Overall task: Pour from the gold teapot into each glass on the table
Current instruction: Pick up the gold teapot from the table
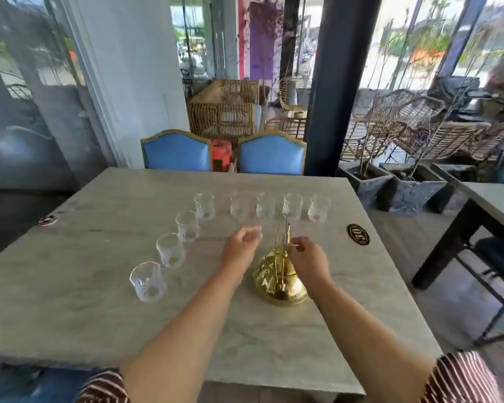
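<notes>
Gold teapot (pixel 280 279), shiny, squat, upright handle pinched by right hand (pixel 306 257).

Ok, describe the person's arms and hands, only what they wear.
Both forearms are bare. The left hand and right hand wear no gloves; no rings or watch are visible. Short sleeves with dark red and white stripes show at the left sleeve and right sleeve.

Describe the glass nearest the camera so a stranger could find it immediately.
Start at the grey stone table, then find the gold teapot near its middle. Left of it, a line of glasses runs away; the target glass is the closest and looks largest.
</notes>
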